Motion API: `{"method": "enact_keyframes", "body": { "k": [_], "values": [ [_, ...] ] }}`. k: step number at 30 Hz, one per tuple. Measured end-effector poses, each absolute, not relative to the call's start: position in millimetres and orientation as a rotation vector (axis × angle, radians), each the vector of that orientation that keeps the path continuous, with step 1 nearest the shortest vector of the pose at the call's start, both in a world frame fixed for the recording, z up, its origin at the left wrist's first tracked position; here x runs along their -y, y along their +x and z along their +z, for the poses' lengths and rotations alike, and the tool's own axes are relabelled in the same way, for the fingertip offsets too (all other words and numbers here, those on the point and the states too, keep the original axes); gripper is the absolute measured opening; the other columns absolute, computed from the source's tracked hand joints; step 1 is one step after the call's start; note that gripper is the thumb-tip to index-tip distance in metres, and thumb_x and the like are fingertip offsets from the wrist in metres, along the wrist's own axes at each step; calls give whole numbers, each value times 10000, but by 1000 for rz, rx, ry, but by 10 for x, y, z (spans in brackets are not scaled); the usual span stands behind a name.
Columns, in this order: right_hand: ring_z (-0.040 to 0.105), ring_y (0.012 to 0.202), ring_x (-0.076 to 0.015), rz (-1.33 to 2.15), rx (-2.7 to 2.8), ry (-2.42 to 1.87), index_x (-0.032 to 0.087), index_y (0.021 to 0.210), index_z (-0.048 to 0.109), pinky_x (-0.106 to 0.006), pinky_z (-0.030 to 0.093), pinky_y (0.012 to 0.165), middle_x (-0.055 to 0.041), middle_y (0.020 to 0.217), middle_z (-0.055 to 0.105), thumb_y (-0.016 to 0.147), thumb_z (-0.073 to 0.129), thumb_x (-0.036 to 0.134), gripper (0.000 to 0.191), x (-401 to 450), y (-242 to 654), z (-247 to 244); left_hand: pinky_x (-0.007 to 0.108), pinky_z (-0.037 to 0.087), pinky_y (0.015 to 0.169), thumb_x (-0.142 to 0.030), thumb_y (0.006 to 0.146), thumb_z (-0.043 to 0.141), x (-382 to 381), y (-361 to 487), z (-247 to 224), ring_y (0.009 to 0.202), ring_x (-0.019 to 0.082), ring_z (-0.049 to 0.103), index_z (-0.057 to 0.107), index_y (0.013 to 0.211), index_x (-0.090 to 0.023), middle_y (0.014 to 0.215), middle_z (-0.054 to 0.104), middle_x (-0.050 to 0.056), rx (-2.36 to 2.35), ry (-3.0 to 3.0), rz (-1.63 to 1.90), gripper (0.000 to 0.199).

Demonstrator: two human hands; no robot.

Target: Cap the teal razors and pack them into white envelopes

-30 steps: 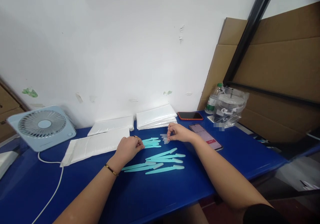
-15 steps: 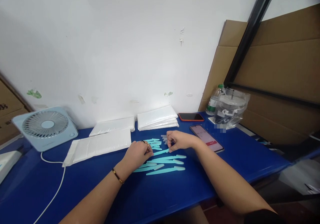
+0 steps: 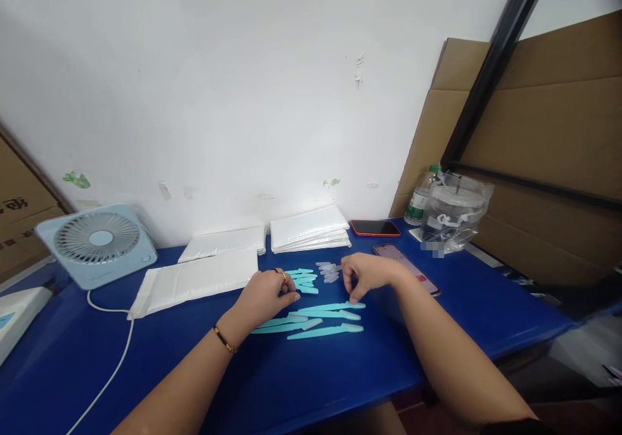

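Note:
Several teal eyebrow razors (image 3: 324, 332) lie on the blue table in front of me, some with clear caps on their blade ends. Behind these is a tight cluster of teal razors (image 3: 306, 281). My left hand (image 3: 270, 297) rests at the left edge of that cluster, thumb and forefinger slightly apart with nothing seen between them. My right hand (image 3: 367, 276) pinches the right end of the rearmost front razor (image 3: 325, 307); its curled fingers hide part of the grip. Small clear caps (image 3: 329, 271) are heaped between the hands.
White padded mailers (image 3: 199, 282) lie at left, with a stack of white mailers (image 3: 308, 229) by the wall. A blue fan (image 3: 100, 244) and its cable stand farther left. Two phones (image 3: 375, 228), a bottle (image 3: 418, 201) and a bagged container (image 3: 454, 214) are at right.
The razor held between both hands is now with the rear cluster, and my left hand has let go. My right hand has moved right and nearer, onto another razor, uncovering more caps.

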State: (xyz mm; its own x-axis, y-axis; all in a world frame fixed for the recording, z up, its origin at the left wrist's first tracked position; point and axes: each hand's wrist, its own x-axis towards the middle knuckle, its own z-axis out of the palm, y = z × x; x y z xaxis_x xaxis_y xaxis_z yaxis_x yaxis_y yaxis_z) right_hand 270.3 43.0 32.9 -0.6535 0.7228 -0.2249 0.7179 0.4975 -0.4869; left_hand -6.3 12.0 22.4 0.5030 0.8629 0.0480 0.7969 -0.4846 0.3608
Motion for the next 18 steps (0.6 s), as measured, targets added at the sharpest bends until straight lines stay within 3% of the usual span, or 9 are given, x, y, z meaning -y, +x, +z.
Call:
{"method": "enact_keyframes", "body": {
  "k": [5,10,15,18],
  "values": [
    [534,600,-116,862,2774,-1345,176,649,707,-209,365,524,4,708,626,558,735,192,96,-392,2587,238,257,397,663,-415,776,562,-39,85,165,755,166,589,682,807,-228,828,668,16,-1286,2478,261,224],
    [518,689,-115,721,2675,-1084,166,733,710,-210,387,597,-20,825,553,654,733,264,128,-430,2493,211,278,389,707,-286,822,503,-87,81,160,736,155,591,646,656,-199,865,683,16,-1354,2554,227,236],
    [505,697,-116,577,2519,-1213,162,721,692,-215,382,611,-22,832,526,685,706,219,69,-512,2543,181,309,365,706,-231,823,475,-191,-77,266,782,186,595,657,714,-191,859,676,43,-1566,2639,225,216],
    [506,708,-129,491,2420,-1330,162,752,692,-227,385,620,-26,833,526,651,734,255,144,-561,2604,151,312,363,711,-265,804,513,-221,-161,308,782,192,597,658,732,-197,846,672,37,-1653,2604,235,176]
  ]
}}
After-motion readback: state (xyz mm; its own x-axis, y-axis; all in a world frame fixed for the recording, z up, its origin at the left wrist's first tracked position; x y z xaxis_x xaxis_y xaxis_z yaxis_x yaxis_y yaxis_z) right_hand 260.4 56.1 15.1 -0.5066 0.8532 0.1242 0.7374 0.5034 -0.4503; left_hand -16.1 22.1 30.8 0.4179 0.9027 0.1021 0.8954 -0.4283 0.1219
